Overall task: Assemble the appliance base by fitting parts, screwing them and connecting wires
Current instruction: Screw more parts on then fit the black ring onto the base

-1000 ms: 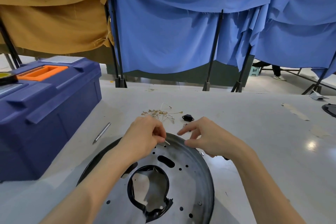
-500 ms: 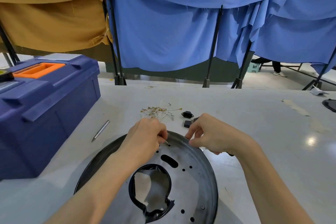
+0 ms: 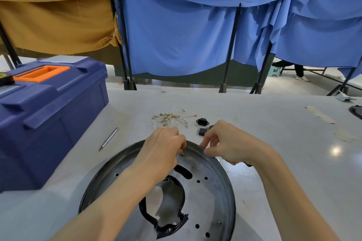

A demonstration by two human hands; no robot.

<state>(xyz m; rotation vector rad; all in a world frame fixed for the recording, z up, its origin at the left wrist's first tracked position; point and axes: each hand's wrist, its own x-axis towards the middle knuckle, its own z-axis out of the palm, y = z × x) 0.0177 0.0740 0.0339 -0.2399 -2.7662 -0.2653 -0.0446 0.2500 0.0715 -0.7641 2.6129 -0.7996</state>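
A round dark metal appliance base (image 3: 211, 191) with several holes and a large central cut-out lies on the grey table in front of me. My left hand (image 3: 162, 148) pinches a small screw (image 3: 182, 154) and holds it tip-down over the base's far part. My right hand (image 3: 227, 143) grips the base's far rim with thumb and curled fingers. Beyond the hands lie a bundle of white wires with brass terminals (image 3: 170, 118), a black socket part (image 3: 202, 121) and a small black connector (image 3: 201, 131).
A large blue toolbox (image 3: 49, 107) with an orange handle stands at the left. A silver screwdriver bit (image 3: 109, 139) lies beside it. Blue and ochre cloths hang on black stands behind the table. Another black part (image 3: 356, 111) sits at the far right edge.
My left hand has lowered the screw toward the base. My right hand has shifted from hovering with pointed fingers to gripping the rim. The view has moved slightly nearer.
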